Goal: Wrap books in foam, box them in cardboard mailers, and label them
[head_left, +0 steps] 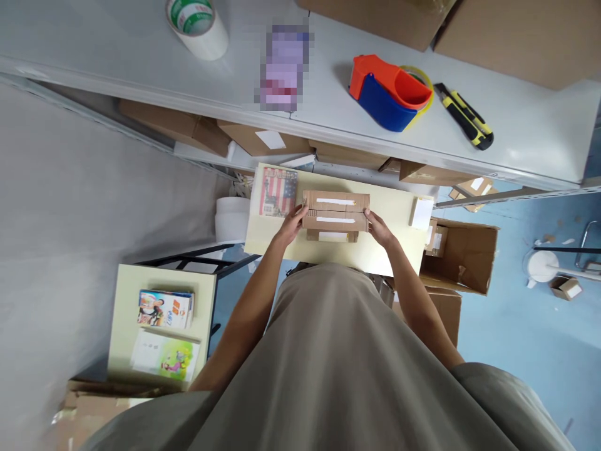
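A small brown cardboard box [335,212] with white strips on its top is held between my two hands over the pale yellow table [394,213]. My left hand [293,224] grips its left end, and my right hand [379,228] grips its right end. Partly hidden under the box, another piece of cardboard [332,236] with a white patch shows along the near side. A book or print with a flag picture [277,191] lies close to my left hand. To the right of my right hand is a small white stack [421,213].
The grey shelf [319,94] ahead carries a tape roll [200,31], an orange-and-blue tape dispenser [389,91] and a utility knife [464,116]. Several books lie on the side table [124,313] at left. An open carton [469,254] stands at right; a white bin [231,219] is left of the table.
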`<act>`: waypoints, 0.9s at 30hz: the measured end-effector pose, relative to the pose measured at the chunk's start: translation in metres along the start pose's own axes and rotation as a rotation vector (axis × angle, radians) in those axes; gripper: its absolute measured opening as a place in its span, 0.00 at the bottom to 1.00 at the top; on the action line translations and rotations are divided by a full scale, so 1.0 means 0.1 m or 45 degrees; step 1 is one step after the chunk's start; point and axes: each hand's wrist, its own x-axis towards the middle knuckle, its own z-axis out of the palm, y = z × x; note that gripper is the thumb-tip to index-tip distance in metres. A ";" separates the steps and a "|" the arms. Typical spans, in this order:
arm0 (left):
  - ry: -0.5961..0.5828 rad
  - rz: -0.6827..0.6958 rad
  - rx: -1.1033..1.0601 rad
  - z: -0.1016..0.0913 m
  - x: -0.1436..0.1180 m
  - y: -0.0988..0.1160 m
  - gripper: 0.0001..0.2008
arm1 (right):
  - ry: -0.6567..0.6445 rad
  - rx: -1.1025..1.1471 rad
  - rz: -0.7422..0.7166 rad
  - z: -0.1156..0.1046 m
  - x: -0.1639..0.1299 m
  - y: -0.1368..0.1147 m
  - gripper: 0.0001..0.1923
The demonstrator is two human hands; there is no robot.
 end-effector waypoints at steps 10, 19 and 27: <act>0.214 -0.016 0.197 0.01 -0.21 0.02 0.34 | 0.015 -0.096 0.159 -0.03 -0.17 -0.04 0.43; 0.279 0.341 0.483 0.11 -0.32 0.19 0.25 | 0.341 -0.448 -0.181 -0.01 -0.12 -0.12 0.54; 0.331 0.314 0.541 0.19 -0.34 0.21 0.20 | 0.413 -0.538 -0.270 0.12 -0.08 -0.03 0.51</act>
